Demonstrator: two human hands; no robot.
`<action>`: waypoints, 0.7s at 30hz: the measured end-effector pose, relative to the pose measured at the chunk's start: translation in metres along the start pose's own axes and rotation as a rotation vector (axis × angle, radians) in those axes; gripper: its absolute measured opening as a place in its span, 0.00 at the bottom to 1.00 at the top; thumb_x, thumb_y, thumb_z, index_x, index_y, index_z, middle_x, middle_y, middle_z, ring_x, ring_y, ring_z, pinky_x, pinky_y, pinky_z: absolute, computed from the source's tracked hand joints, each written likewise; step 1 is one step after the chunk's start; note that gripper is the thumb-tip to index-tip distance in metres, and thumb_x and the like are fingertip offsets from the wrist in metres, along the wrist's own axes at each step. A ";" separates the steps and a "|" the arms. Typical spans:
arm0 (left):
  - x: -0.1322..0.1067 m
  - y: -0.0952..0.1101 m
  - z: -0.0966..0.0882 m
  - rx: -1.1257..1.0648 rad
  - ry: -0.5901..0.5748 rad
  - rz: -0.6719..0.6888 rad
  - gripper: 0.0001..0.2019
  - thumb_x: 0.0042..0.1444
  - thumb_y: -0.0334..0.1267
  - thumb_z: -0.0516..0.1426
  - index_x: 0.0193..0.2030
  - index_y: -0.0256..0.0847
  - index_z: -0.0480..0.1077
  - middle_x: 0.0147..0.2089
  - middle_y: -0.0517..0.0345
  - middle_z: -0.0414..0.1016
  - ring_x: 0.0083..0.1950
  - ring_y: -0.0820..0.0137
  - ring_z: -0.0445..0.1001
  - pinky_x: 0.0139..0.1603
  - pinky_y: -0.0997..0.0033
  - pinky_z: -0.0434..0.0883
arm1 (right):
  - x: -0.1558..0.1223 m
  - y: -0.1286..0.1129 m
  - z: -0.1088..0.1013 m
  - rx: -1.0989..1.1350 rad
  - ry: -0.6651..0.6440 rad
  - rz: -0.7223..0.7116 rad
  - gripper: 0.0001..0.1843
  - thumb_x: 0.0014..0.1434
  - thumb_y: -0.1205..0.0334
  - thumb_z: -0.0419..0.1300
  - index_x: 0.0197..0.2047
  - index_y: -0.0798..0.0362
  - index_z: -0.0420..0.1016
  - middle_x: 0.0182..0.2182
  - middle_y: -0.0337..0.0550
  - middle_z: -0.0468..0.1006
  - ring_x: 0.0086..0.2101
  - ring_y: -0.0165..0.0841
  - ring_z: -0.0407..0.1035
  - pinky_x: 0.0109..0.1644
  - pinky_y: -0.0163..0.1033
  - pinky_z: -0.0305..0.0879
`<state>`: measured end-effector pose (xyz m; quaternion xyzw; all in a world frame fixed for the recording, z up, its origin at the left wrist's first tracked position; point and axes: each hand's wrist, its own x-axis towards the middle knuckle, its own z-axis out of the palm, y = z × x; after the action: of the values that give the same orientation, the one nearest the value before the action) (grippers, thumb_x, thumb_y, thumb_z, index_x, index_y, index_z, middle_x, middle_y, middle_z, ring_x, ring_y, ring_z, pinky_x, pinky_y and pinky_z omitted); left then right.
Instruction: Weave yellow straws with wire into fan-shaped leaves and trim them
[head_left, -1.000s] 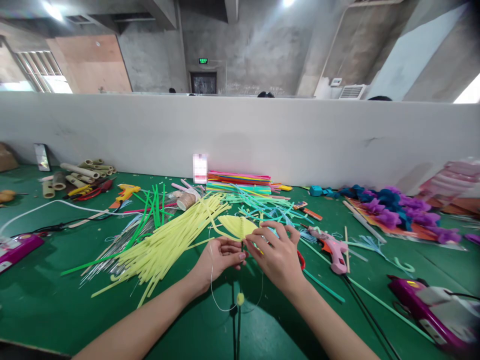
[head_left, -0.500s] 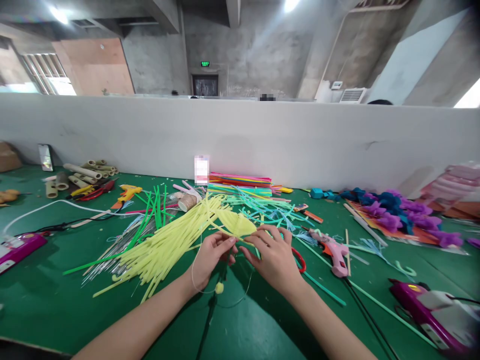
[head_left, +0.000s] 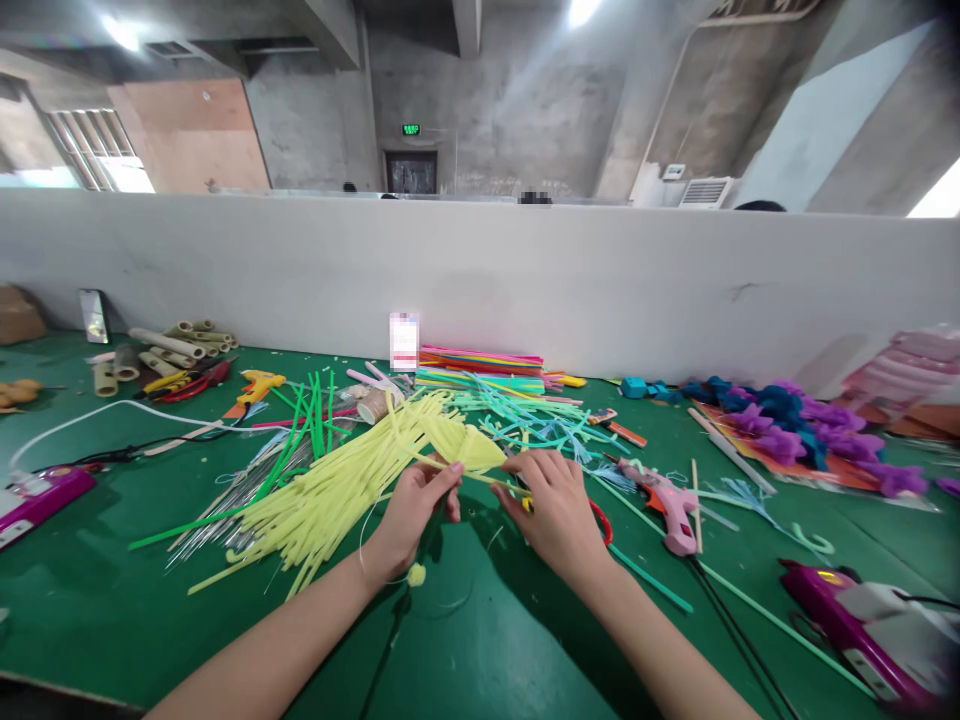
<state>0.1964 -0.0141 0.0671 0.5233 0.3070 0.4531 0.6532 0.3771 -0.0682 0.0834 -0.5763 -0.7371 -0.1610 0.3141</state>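
My left hand [head_left: 411, 515] pinches the base of a yellow fan-shaped bundle of strips [head_left: 469, 447], fingers closed around it and a dark stem [head_left: 390, 625] that runs down toward me. A thin clear thread loops by my left wrist with a small yellow ball [head_left: 416, 574] on it. My right hand [head_left: 551, 505] has its fingers curled, pinching a thin yellow strip [head_left: 487, 480] that leads to the bundle. Both hands are over the green table [head_left: 97, 580], beside a big pile of yellow strips [head_left: 330, 490].
Green strips [head_left: 311, 415], coloured strip stacks [head_left: 480, 365], a pink glue gun [head_left: 667, 500], red-handled scissors [head_left: 600, 520], a yellow glue gun [head_left: 255, 385], paper rolls [head_left: 169, 345], purple and blue flowers [head_left: 787, 410], purple devices [head_left: 862, 615] right and another purple device [head_left: 37, 495] left. A white partition [head_left: 525, 280] behind.
The stem and its yellow ball have swung left. My left hand shifted left and slightly up with the bundle; my right hand drew slightly apart, a thin strip stretched between them.
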 end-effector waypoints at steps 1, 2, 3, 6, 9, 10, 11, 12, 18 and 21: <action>0.000 0.001 -0.001 -0.017 0.000 0.008 0.16 0.55 0.47 0.59 0.26 0.36 0.67 0.18 0.64 0.65 0.20 0.78 0.66 0.26 0.77 0.61 | 0.000 0.003 0.000 0.016 0.010 0.015 0.08 0.61 0.58 0.57 0.43 0.52 0.70 0.41 0.47 0.76 0.43 0.41 0.67 0.43 0.44 0.57; 0.000 0.003 -0.001 -0.038 -0.001 0.010 0.15 0.55 0.47 0.59 0.26 0.36 0.67 0.19 0.64 0.65 0.20 0.78 0.65 0.26 0.77 0.61 | 0.001 0.005 0.001 0.036 0.022 0.028 0.10 0.61 0.57 0.57 0.44 0.53 0.69 0.42 0.48 0.76 0.43 0.41 0.67 0.43 0.43 0.58; 0.000 0.004 -0.001 -0.062 -0.002 0.007 0.15 0.55 0.46 0.59 0.26 0.35 0.67 0.19 0.64 0.65 0.20 0.78 0.65 0.26 0.78 0.60 | 0.001 0.008 0.001 0.059 0.031 0.043 0.11 0.61 0.57 0.58 0.45 0.53 0.68 0.42 0.48 0.76 0.43 0.41 0.68 0.43 0.43 0.59; 0.000 0.007 -0.002 -0.132 0.000 -0.021 0.15 0.55 0.45 0.60 0.27 0.35 0.68 0.19 0.65 0.64 0.20 0.78 0.65 0.25 0.78 0.60 | 0.002 0.014 0.001 0.131 0.009 0.115 0.13 0.61 0.53 0.58 0.45 0.51 0.69 0.38 0.45 0.79 0.40 0.40 0.71 0.44 0.44 0.59; 0.000 0.009 -0.003 -0.160 -0.002 -0.030 0.14 0.55 0.45 0.60 0.28 0.35 0.68 0.19 0.65 0.64 0.20 0.78 0.65 0.24 0.78 0.61 | 0.004 0.016 -0.002 0.225 -0.059 0.192 0.11 0.61 0.51 0.57 0.40 0.48 0.73 0.35 0.41 0.81 0.37 0.39 0.73 0.45 0.45 0.59; 0.000 0.009 -0.003 -0.154 -0.002 -0.026 0.14 0.55 0.45 0.60 0.28 0.35 0.67 0.20 0.65 0.64 0.21 0.78 0.65 0.24 0.78 0.61 | 0.005 0.017 -0.003 0.265 -0.078 0.210 0.10 0.61 0.51 0.56 0.38 0.47 0.74 0.35 0.40 0.81 0.37 0.38 0.73 0.44 0.44 0.60; 0.000 0.009 -0.003 -0.142 -0.001 -0.018 0.14 0.55 0.45 0.59 0.28 0.36 0.67 0.20 0.64 0.64 0.20 0.78 0.65 0.24 0.78 0.61 | 0.006 0.017 -0.004 0.303 -0.089 0.229 0.11 0.61 0.52 0.56 0.36 0.47 0.75 0.35 0.39 0.81 0.36 0.38 0.73 0.44 0.43 0.61; 0.000 0.008 -0.003 -0.126 0.001 -0.010 0.14 0.55 0.45 0.59 0.27 0.36 0.67 0.20 0.64 0.64 0.20 0.78 0.65 0.24 0.78 0.61 | 0.007 0.017 -0.004 0.337 -0.095 0.250 0.11 0.61 0.52 0.56 0.35 0.47 0.76 0.34 0.39 0.81 0.36 0.37 0.74 0.42 0.42 0.62; 0.001 0.005 -0.004 -0.003 0.018 0.008 0.16 0.54 0.46 0.59 0.24 0.37 0.65 0.16 0.66 0.62 0.19 0.77 0.66 0.26 0.76 0.62 | 0.008 0.015 -0.008 0.522 -0.112 0.402 0.13 0.60 0.50 0.56 0.34 0.48 0.75 0.34 0.40 0.80 0.35 0.37 0.72 0.33 0.37 0.63; 0.001 0.006 -0.004 0.030 0.014 -0.010 0.16 0.54 0.48 0.59 0.25 0.38 0.65 0.17 0.65 0.63 0.20 0.76 0.67 0.25 0.76 0.63 | 0.009 0.016 -0.008 0.698 -0.118 0.468 0.14 0.58 0.48 0.57 0.33 0.50 0.74 0.32 0.42 0.78 0.33 0.36 0.71 0.34 0.37 0.64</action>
<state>0.1914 -0.0116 0.0722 0.5285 0.3209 0.4486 0.6453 0.3933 -0.0619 0.0929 -0.5953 -0.6134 0.2075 0.4757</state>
